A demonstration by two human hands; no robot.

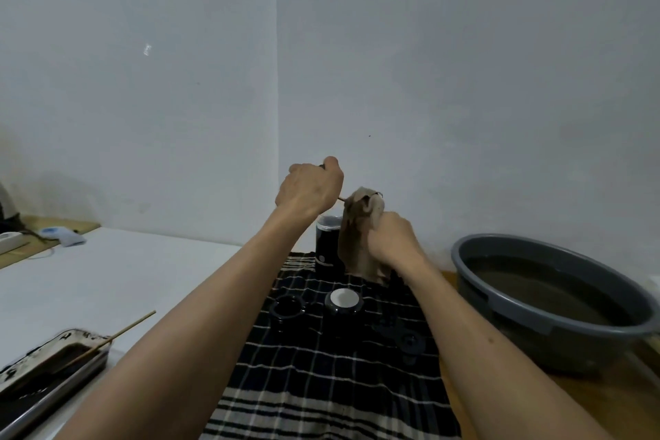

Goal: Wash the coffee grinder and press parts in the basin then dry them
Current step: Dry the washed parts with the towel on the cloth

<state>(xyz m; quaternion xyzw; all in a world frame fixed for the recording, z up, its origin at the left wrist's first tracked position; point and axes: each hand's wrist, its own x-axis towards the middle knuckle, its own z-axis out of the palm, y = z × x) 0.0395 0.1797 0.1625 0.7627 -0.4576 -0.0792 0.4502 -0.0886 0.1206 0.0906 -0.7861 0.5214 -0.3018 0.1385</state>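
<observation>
Drying step: the left hand (309, 189) grips one end of a thin rod-like part (341, 199), while the right hand (391, 237) clutches a crumpled brown cloth (359, 236) around its other end. Other black parts (342, 305) rest on the black checked towel (321, 386), beside the grey plastic basin (550, 329) of murky water. Judged next: draw the cloth along the rod, then set it on the towel.

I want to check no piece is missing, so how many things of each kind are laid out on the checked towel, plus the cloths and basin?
Black parts on the checked towel: 4 (tall cylinder, ring, white-topped cup, disc)
Brown cloth: 1
Grey basin: 1
Total: 7, towel included
</observation>
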